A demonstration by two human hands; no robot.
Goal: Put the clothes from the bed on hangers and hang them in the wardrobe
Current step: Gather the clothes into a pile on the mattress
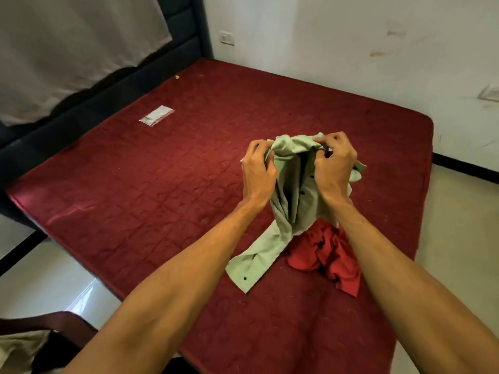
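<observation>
At the far left a grey cloth (pixel 67 49) hangs over the dark headboard (pixel 186 47), its top cut off by the frame edge. In the lower left corner a pale fabric on something dark (pixel 24 346) is cropped too hard to identify. A small clear packet (pixel 156 115) lies flat on the red quilted mattress (pixel 162 184), well apart from the clothes. Further right, the left hand (pixel 258 171) is curled round the bunched upper edge of a pale green shirt (pixel 283 228), its fingertips buried in the folds. The shirt is lifted above the mattress near the bed's right side, and its long axis runs from the gathered top between the hands down toward the near left. There a sleeve trails onto the mattress, its cuff with one dark button pointing at the near-left edge. A strip with dark buttons runs roughly upright between the two hands. Which part is the collar cannot be told. The right hand (pixel 333 168) pinches the same upper edge, fingers bent tight into the cloth. Below it a crumpled red garment (pixel 329 255) lies on the mattress, touching the shirt and partly hidden by the right forearm. Its kind is unclear.
</observation>
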